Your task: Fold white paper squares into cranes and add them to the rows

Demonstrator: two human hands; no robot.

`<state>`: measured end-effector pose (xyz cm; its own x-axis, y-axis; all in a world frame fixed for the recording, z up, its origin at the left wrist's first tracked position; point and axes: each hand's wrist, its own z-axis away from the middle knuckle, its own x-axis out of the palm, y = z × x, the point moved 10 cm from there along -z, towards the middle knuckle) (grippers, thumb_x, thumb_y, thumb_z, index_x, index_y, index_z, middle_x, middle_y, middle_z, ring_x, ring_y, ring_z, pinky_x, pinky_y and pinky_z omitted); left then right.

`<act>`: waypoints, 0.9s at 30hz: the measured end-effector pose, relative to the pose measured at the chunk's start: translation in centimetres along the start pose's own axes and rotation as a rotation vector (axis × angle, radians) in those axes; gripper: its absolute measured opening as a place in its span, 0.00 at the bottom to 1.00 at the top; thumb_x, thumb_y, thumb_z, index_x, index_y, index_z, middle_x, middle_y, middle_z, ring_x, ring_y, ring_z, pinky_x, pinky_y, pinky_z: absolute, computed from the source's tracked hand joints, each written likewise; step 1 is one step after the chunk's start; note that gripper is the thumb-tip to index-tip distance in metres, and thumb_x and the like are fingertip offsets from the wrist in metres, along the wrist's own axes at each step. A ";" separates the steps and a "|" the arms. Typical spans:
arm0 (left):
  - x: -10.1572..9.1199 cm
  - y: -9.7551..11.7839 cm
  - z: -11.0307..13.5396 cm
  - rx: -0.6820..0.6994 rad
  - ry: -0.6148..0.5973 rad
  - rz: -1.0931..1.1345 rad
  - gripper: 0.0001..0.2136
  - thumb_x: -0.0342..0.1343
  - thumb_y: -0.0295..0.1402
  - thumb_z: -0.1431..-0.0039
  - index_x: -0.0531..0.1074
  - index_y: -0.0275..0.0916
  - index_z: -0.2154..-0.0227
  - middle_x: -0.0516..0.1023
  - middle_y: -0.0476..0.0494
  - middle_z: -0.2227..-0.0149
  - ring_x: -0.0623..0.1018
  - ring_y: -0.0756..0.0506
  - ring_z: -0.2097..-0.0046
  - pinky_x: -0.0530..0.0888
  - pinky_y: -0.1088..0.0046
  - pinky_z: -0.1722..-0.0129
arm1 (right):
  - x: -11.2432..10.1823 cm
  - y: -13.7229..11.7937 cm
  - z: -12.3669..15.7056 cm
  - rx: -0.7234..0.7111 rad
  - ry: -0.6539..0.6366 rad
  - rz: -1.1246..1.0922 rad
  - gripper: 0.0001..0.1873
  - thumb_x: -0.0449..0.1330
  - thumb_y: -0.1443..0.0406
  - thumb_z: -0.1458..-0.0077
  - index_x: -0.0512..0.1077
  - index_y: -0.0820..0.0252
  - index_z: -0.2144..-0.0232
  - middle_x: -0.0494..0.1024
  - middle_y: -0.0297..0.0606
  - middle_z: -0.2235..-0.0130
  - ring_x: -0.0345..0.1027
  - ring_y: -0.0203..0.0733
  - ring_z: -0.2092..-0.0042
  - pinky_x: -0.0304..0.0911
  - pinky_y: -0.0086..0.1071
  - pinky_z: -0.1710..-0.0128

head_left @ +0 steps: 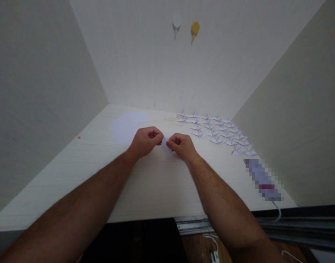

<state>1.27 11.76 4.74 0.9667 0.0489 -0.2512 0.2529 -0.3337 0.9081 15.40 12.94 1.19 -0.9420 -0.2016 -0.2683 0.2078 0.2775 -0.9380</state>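
A small folded piece of white paper (pixel 167 147) is held above the middle of the white tabletop (pixel 156 193). My left hand (pixel 147 141) pinches its upper left edge between thumb and curled fingers. From the other side my right hand (pixel 183 146) grips it, thumb on top. The paper is narrow and pointed towards me; its exact folds are too small to make out. Rows of folded white paper cranes (pixel 217 128) stand at the back right, beyond my right hand. Behind my left hand lies a spread of white paper sheets (pixel 126 126).
At the right edge lies a blurred-out flat object (pixel 262 179) with a white cable (pixel 278 213) running off the table. Walls enclose the left, back and right sides. A white hook (pixel 176 23) and a yellow hook (pixel 195 28) are on the back wall. An orange speck (pixel 79 137) sits far left.
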 end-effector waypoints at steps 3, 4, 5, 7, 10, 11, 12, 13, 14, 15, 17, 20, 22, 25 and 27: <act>-0.1 -0.1 0.1 -0.020 0.020 0.018 0.05 0.58 0.29 0.52 0.72 0.37 0.80 0.74 0.50 0.82 0.71 0.52 0.78 0.68 0.77 0.76 | 0.0 -0.1 0.0 -0.002 0.005 0.020 0.09 0.62 0.61 0.54 0.70 0.60 0.78 0.70 0.30 0.80 0.62 0.31 0.78 0.57 0.26 0.77; 0.0 -0.2 0.1 -0.032 0.024 0.037 0.05 0.58 0.29 0.52 0.72 0.37 0.81 0.74 0.50 0.82 0.71 0.52 0.78 0.67 0.77 0.76 | 0.0 -0.2 0.1 -0.002 0.009 0.023 0.09 0.62 0.61 0.54 0.69 0.60 0.78 0.70 0.30 0.80 0.61 0.31 0.78 0.57 0.26 0.78; 0.0 -0.3 0.1 -0.044 0.026 0.061 0.06 0.58 0.29 0.52 0.71 0.37 0.81 0.73 0.50 0.82 0.71 0.52 0.78 0.67 0.77 0.76 | -0.1 -0.3 0.1 -0.003 0.011 0.024 0.09 0.62 0.61 0.54 0.69 0.60 0.78 0.70 0.30 0.80 0.61 0.31 0.78 0.56 0.26 0.78; 0.1 -0.6 0.2 -0.066 0.033 0.111 0.06 0.58 0.29 0.52 0.71 0.37 0.81 0.72 0.50 0.83 0.70 0.52 0.78 0.67 0.76 0.76 | 0.0 -0.5 0.2 -0.004 0.009 0.022 0.09 0.62 0.61 0.53 0.69 0.60 0.78 0.70 0.30 0.80 0.61 0.31 0.78 0.56 0.25 0.79; 0.3 -1.2 0.2 -0.088 0.036 0.169 0.06 0.58 0.30 0.52 0.71 0.37 0.81 0.72 0.50 0.83 0.70 0.52 0.78 0.67 0.76 0.76 | 0.1 -0.6 0.2 0.004 -0.005 0.009 0.09 0.62 0.62 0.54 0.69 0.60 0.78 0.71 0.30 0.80 0.62 0.31 0.78 0.56 0.25 0.79; 0.4 -1.4 0.1 -0.090 0.026 0.189 0.06 0.59 0.31 0.51 0.71 0.37 0.81 0.72 0.50 0.83 0.70 0.52 0.78 0.67 0.75 0.75 | 0.1 -0.6 0.2 0.006 -0.003 0.002 0.09 0.62 0.62 0.54 0.69 0.60 0.79 0.71 0.30 0.80 0.62 0.31 0.78 0.56 0.25 0.79; 0.7 -1.5 0.1 -0.091 0.008 0.216 0.07 0.59 0.32 0.51 0.71 0.37 0.80 0.72 0.50 0.82 0.70 0.52 0.78 0.68 0.75 0.75 | 0.0 -0.6 0.2 0.007 0.001 -0.006 0.08 0.62 0.62 0.54 0.69 0.60 0.79 0.71 0.30 0.81 0.62 0.31 0.78 0.56 0.25 0.79; 1.0 -1.6 0.1 -0.094 -0.016 0.249 0.07 0.59 0.33 0.50 0.72 0.37 0.79 0.72 0.49 0.82 0.71 0.51 0.77 0.68 0.74 0.74 | -0.1 -0.6 0.2 0.007 0.009 -0.016 0.08 0.62 0.63 0.54 0.68 0.60 0.79 0.71 0.30 0.81 0.62 0.31 0.79 0.56 0.25 0.79; 1.3 -1.7 0.1 -0.097 -0.040 0.283 0.07 0.59 0.34 0.49 0.72 0.36 0.78 0.73 0.49 0.81 0.71 0.51 0.77 0.69 0.74 0.74 | -0.2 -0.5 0.2 0.005 0.019 -0.023 0.08 0.62 0.63 0.54 0.68 0.60 0.79 0.71 0.30 0.81 0.62 0.31 0.79 0.56 0.25 0.79; 1.5 -1.8 0.1 -0.101 -0.058 0.311 0.07 0.60 0.35 0.49 0.73 0.36 0.76 0.73 0.48 0.79 0.71 0.51 0.77 0.69 0.74 0.74 | -0.2 -0.5 0.2 0.003 0.029 -0.027 0.09 0.62 0.63 0.54 0.68 0.60 0.79 0.71 0.30 0.81 0.62 0.31 0.79 0.56 0.25 0.79; 1.9 -1.9 0.1 -0.113 -0.084 0.338 0.08 0.63 0.36 0.52 0.74 0.36 0.73 0.74 0.48 0.76 0.72 0.51 0.76 0.69 0.74 0.75 | -0.3 -0.5 0.2 -0.007 0.043 -0.014 0.10 0.63 0.61 0.53 0.69 0.60 0.79 0.71 0.31 0.80 0.61 0.31 0.79 0.55 0.25 0.79; 2.4 -2.3 0.3 -0.153 -0.113 0.330 0.10 0.66 0.35 0.57 0.74 0.36 0.72 0.74 0.50 0.76 0.72 0.51 0.75 0.69 0.76 0.75 | -0.4 -0.7 0.2 -0.041 0.067 0.066 0.13 0.63 0.58 0.52 0.70 0.61 0.79 0.71 0.31 0.80 0.60 0.30 0.78 0.52 0.25 0.79; 2.6 -2.8 0.4 -0.188 -0.119 0.337 0.09 0.66 0.35 0.57 0.73 0.35 0.75 0.74 0.50 0.77 0.72 0.52 0.74 0.69 0.76 0.74 | -0.4 -0.9 0.3 -0.073 0.081 0.124 0.13 0.63 0.57 0.51 0.70 0.61 0.78 0.71 0.31 0.80 0.59 0.30 0.78 0.51 0.25 0.79; 2.7 -3.4 0.5 -0.225 -0.102 0.379 0.09 0.65 0.33 0.56 0.72 0.35 0.77 0.75 0.49 0.77 0.73 0.52 0.74 0.70 0.75 0.71 | -0.4 -1.1 0.4 -0.111 0.081 0.171 0.14 0.62 0.57 0.49 0.71 0.61 0.78 0.70 0.30 0.80 0.58 0.30 0.78 0.50 0.25 0.79; 2.7 -3.6 0.5 -0.243 -0.098 0.412 0.09 0.65 0.33 0.57 0.72 0.35 0.77 0.75 0.49 0.76 0.73 0.51 0.73 0.71 0.74 0.70 | -0.4 -1.1 0.4 -0.114 0.081 0.180 0.14 0.62 0.57 0.49 0.71 0.61 0.78 0.70 0.30 0.80 0.57 0.30 0.78 0.50 0.25 0.79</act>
<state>2.97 12.67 0.60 0.9830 -0.1338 0.1258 -0.1368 -0.0769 0.9876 15.63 12.34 2.22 -0.9115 -0.0642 -0.4062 0.3477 0.4072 -0.8446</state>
